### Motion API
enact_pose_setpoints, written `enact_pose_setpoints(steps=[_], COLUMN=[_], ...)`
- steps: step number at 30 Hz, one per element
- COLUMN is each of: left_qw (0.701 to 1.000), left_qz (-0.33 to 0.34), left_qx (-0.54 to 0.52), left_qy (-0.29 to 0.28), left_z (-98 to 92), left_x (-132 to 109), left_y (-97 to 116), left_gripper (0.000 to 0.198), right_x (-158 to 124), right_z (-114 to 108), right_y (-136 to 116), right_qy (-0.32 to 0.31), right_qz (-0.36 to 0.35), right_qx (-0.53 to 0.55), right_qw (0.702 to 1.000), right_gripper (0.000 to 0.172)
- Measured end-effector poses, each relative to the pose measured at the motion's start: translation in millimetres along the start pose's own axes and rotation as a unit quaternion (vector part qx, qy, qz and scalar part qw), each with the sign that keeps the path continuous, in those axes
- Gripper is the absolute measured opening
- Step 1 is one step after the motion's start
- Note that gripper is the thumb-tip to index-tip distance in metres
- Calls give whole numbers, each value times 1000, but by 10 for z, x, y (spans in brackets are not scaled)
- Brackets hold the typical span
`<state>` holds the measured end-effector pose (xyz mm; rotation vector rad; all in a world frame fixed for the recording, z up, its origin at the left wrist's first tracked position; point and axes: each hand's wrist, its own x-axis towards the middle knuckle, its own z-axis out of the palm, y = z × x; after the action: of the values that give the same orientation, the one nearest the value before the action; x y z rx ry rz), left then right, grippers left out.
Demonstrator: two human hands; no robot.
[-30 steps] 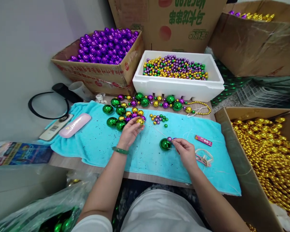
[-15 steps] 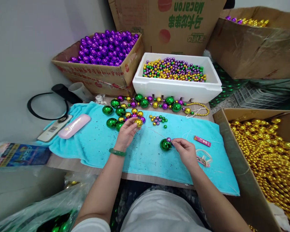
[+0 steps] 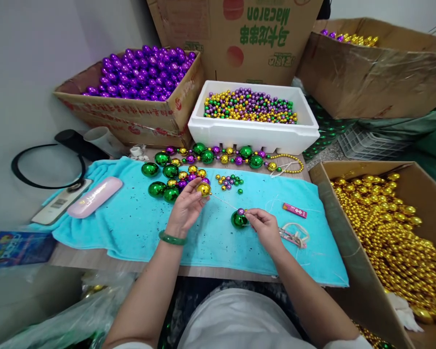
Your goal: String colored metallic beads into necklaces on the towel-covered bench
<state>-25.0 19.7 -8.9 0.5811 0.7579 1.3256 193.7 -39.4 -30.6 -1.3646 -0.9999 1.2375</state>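
With our left hand (image 3: 184, 209) we grasp a shiny gold round bead (image 3: 204, 190) between thumb and fingers, raised above the bright turquoise cloth (image 3: 210, 242). A thin pale thread (image 3: 222, 200) stretches from it toward our right hand (image 3: 265, 229), whose fingertips are pinched together beside a small shiny purple round bead (image 3: 241, 212); exactly what they grip is too small for us to tell. Just below that purple bead sits a large glossy green round bead (image 3: 238, 220). Near our left fingers lie loose large green beads (image 3: 156, 189), and between our hands, farther back, a scatter of small multicoloured beads (image 3: 231, 182). To our right, a flat pink packet (image 3: 295, 210) lies on the cloth.
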Motion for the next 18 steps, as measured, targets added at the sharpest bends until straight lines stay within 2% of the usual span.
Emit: enact_pose_setpoints(steps=[5,10,18], left_qw=[1000,999,998], left_qz=[10,-8,43], left_qx=[-2,-37,-8], left_qy=[-8,-27,-33], left_z=[20,26,66], left_x=[-30,-48,-103], left_y=[25,33,26], left_gripper=[44,45,46], right_x=[-4,-1,-10], right_z=[-9,-20,-27], right_y=[-32,-40,-44], right_qy=[-2,-26,-15], right_qz=[20,64,47], right_qx=[13,34,32], right_qw=[1000,997,998], right_gripper=[23,27,28])
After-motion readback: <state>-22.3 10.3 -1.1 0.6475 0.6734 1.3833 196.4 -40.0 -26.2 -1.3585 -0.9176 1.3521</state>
